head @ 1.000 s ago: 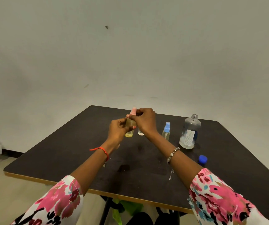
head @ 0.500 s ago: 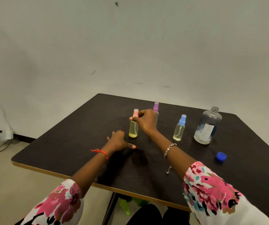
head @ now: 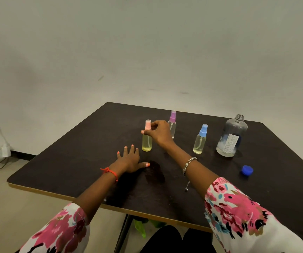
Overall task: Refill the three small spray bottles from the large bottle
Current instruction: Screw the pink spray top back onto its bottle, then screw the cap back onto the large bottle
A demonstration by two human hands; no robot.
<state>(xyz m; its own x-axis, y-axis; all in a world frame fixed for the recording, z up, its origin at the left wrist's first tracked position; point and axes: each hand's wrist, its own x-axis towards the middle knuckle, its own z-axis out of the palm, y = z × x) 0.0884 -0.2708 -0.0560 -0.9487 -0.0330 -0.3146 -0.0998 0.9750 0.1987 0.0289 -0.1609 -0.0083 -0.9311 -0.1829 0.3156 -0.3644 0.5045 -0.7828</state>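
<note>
**Refill check: pink bottle (head: 147,138) down, R hand (head: 158,133) at its neck**

Pink bottle stands upright on table (head: 59,167), mid-left, nearest of the three sprayers. It's filled w/ yellowish liquid almost to the shoulder and its sprayer is on. R hand pinches it at the neck, thumb in front and fingers curled over by the pink top. L hand (head: 128,159) lies flat on table just beside it, fingers spread, holding nothing.

Purple bottle (head: 172,123) stands behind R hand, partly hidden. Blue bottle (head: 200,141) stands to the right and big bottle (head: 231,137) further right. Big bottle is uncapped, w/ liquid only near the bottom. Its blue cap (head: 247,170) lies apart, nearer the person.

Handling, as a guess:
- Small bottles look like light, clear plastic on a narrow base, so easy to tip.
- Hold one round the body below the shoulder. Use the top only for twisting.
- A dark patch on table by the L thumb looks like a spill, so surfaces may be slick.
- Big bottle is wider & open. Grip it round the label and keep it upright till over a neck.

Vs earlier: 1 s ago both hands held pink bottle up off table, working the top. By 0.5 s ago it was set down w/ L hand lowered. Since then L fingers have spread flat; R grip is about the same. View has also shifted.
</note>
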